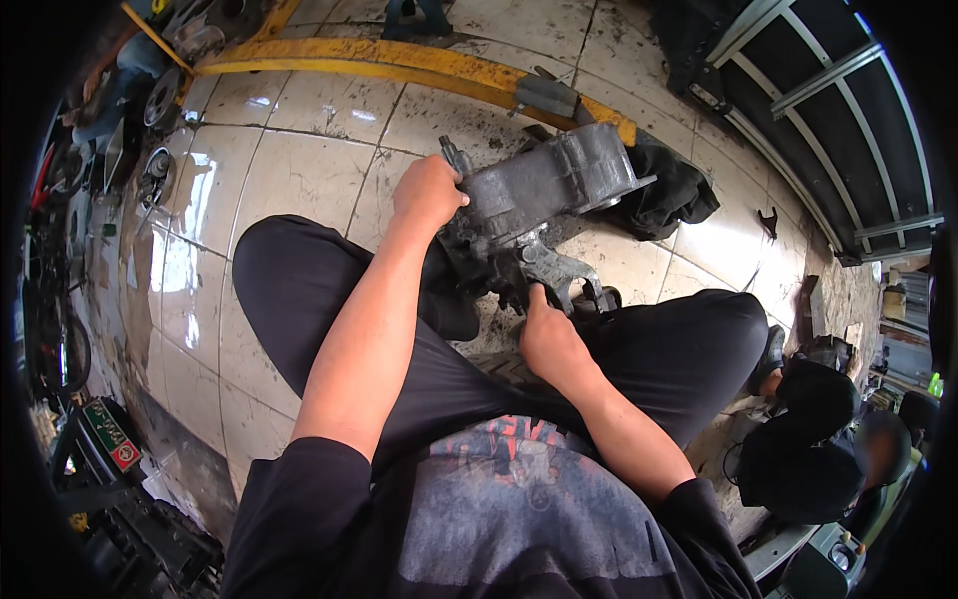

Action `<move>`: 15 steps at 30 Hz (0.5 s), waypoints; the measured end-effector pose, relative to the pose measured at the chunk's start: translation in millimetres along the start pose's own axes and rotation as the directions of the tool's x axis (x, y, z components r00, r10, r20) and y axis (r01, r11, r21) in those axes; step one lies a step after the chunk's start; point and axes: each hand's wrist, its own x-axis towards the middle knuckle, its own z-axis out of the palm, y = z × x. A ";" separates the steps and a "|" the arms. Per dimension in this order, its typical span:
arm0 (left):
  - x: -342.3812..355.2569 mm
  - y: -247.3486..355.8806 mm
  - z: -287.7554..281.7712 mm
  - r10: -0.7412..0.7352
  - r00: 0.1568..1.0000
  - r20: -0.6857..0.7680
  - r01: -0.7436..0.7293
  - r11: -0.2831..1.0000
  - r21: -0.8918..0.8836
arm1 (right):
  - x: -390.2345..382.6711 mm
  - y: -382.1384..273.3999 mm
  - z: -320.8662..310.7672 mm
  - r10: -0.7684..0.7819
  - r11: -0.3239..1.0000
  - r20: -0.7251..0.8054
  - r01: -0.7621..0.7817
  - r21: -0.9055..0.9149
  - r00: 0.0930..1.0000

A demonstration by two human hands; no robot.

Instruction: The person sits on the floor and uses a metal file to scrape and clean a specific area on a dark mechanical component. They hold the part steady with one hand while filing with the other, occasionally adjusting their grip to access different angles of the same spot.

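Note:
A greasy grey cast-metal gearbox (549, 185) sits tilted in front of me, between and beyond my bent knees. My left hand (429, 195) is closed on its left end, beside a short dark stub (451, 155) that sticks up. Lower on the near side, my right hand (552, 344) grips the dark parts just below a forked metal bracket (559, 268). The right fingertips are partly hidden under the gearbox. Its underside is out of sight.
A yellow steel beam (399, 68) lies across the tiled floor beyond the gearbox. Black cloth (669, 195) is bunched at its right. A small forked metal piece (767, 222) lies farther right. Another person in dark clothes (808, 439) is at the lower right. Vehicle parts crowd the left.

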 end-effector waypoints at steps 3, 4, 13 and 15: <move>-0.8 0.2 0.3 -0.004 1.000 -0.004 0.003 1.000 -0.009 | 21.0 -17.5 4.2 0.069 0.997 0.073 -0.070 0.018 0.995; -0.8 -1.3 1.0 -0.008 1.000 0.000 0.008 1.000 -0.012 | 18.8 -23.3 4.8 0.096 0.994 0.095 -0.101 0.042 0.991; -2.3 -1.9 3.2 -0.021 1.000 -0.006 0.021 1.000 -0.020 | 13.0 -47.3 4.6 0.317 0.928 0.198 -0.347 0.138 0.927; -2.7 -1.3 3.3 -0.013 1.000 -0.008 0.013 1.000 -0.014 | 11.9 -46.5 3.7 0.329 0.924 0.199 -0.358 0.133 0.923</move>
